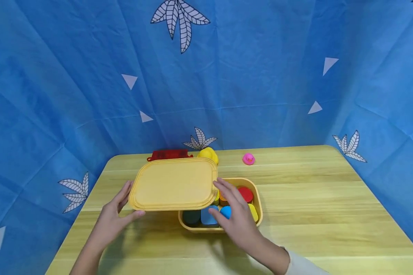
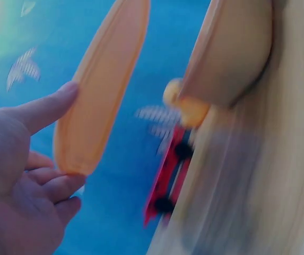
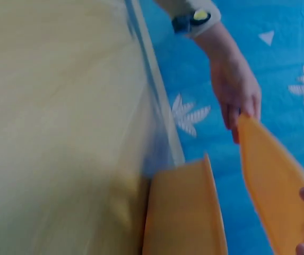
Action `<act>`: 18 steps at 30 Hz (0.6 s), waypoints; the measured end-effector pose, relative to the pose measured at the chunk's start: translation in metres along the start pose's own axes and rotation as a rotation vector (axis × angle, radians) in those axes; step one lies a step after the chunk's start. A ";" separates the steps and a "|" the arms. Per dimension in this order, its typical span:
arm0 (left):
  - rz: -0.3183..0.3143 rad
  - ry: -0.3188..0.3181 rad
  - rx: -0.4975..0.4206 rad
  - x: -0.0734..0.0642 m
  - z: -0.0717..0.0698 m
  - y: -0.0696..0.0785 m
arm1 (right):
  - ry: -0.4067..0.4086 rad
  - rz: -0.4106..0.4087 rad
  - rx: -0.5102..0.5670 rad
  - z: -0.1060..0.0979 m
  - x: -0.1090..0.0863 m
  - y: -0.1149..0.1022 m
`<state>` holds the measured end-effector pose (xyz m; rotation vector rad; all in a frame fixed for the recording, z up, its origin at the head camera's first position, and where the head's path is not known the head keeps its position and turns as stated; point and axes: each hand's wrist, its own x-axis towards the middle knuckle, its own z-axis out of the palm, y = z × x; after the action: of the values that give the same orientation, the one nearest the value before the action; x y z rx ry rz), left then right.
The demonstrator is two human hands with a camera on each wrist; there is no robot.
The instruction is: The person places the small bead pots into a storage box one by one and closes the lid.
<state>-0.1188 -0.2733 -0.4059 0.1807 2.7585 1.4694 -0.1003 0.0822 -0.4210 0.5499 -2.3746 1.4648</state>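
A flat yellow rectangular lid with rounded corners is held up by my left hand, its thumb and fingers on the left end. In the left wrist view the lid is seen nearly edge-on between thumb and fingertips. At the lid's right end is my right hand, thumb spread from fairly straight fingers; fingertips meet or nearly meet the rim. Beneath both sits a matching yellow box with colourful rounded pieces inside, among them a red piece and a blue piece. The lid and right hand hide part of it.
Along the back of the wooden table are a red toy-like item, partly behind the lid, a yellow duck-like toy and a small pink duck. A blue patterned cloth hangs behind and beside the table.
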 end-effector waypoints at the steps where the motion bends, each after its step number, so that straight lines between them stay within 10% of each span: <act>1: 0.015 0.009 -0.021 0.001 0.006 0.004 | 0.030 -0.020 -0.002 -0.005 -0.001 0.004; 18: 0.174 0.122 -0.151 0.023 0.071 0.059 | 0.463 -0.252 -0.064 -0.078 0.006 0.029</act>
<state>-0.1313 -0.1799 -0.3955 0.3477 2.7696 1.7796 -0.1153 0.1627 -0.4073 0.4200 -1.9086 1.2409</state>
